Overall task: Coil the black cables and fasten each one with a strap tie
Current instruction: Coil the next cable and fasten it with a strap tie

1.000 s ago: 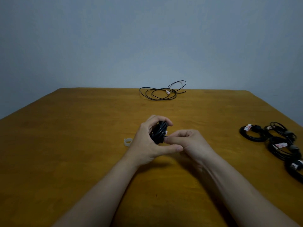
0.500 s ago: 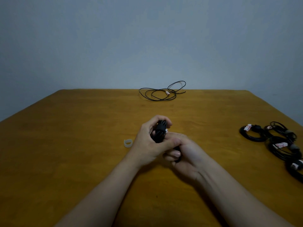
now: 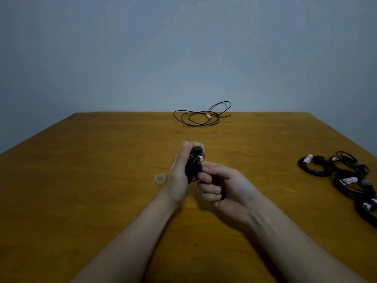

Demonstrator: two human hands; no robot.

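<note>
Above the middle of the wooden table, my left hand grips a coiled black cable with a small white and red tag near its top. My right hand is turned palm up, its fingers curled round the lower part of the same bundle, and a black end sticks out below them. A loose black cable lies uncoiled at the far edge. A translucent white strap tie, curled into a ring, lies on the table just left of my left hand.
Several coiled black cables with white and red ties lie in a cluster at the right edge of the table. A plain grey wall stands behind the table.
My right hand has rolled palm up and closed its fingers round the lower part of the bundle. The left hand keeps its grip and has tilted the coil more upright.
</note>
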